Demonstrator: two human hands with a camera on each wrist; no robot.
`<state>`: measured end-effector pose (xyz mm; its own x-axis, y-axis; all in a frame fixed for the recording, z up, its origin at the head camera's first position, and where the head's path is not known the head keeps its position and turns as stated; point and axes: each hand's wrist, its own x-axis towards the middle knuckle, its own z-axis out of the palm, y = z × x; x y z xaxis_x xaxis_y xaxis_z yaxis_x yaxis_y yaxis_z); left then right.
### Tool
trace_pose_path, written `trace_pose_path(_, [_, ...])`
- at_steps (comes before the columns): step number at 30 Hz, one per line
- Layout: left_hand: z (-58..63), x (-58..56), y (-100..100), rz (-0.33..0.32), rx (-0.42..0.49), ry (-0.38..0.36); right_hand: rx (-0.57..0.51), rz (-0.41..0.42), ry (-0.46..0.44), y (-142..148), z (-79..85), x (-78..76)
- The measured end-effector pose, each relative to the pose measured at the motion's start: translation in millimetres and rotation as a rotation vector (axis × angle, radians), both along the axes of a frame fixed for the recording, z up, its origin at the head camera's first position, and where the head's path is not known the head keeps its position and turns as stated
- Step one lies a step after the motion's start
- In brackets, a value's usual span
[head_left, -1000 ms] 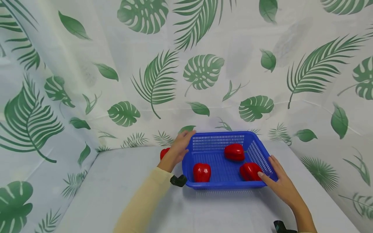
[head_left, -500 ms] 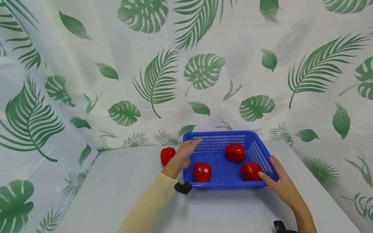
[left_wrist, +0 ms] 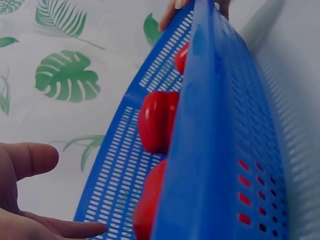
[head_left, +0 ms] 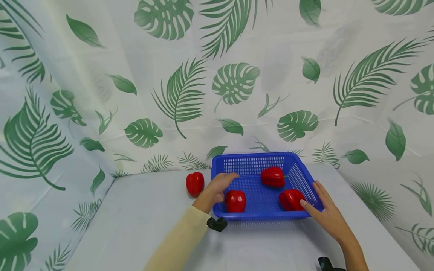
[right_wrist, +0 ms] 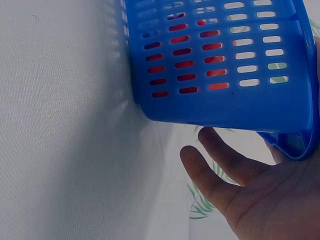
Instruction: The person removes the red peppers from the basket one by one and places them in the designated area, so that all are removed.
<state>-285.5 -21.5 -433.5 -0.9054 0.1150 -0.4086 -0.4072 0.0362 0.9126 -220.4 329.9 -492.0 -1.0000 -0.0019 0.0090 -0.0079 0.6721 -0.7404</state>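
A blue plastic basket (head_left: 264, 216) stands on the table with three red bell peppers in it: one at the left front (head_left: 235, 201), one toward the back (head_left: 272, 177) and one at the right front (head_left: 291, 199). My left hand (head_left: 217, 189) reaches over the basket's left rim beside the left-front pepper. In the left wrist view its thumb and a finger (left_wrist: 37, 160) are spread with nothing between them. My right hand (head_left: 323, 212) holds the basket's front right corner, thumb over the rim. Two of its fingers (right_wrist: 212, 175) extend free outside the perforated wall.
A further red bell pepper (head_left: 194, 184) lies on the white table (head_left: 135, 222), left of the basket and just beyond my left wrist. Behind the table hangs a white cloth (head_left: 254, 128) printed with green leaves.
My left hand has come from the basket's back left corner toward its front left, uncovering the pepper outside. The right hand and basket hold still.
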Motion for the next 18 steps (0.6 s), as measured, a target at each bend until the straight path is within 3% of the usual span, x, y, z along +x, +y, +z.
trace_pose_path(9, [-14.9, 1.7, 10, -0.002, -0.048, 0.002, 0.002, -0.003, -0.006, 0, -0.7, -0.1])
trace_pose_path(18, [-15.5, 6.8, 18, -0.031, -0.149, 0.002, 0.005, -0.006, -0.013, 0, 0.6, 0.8])
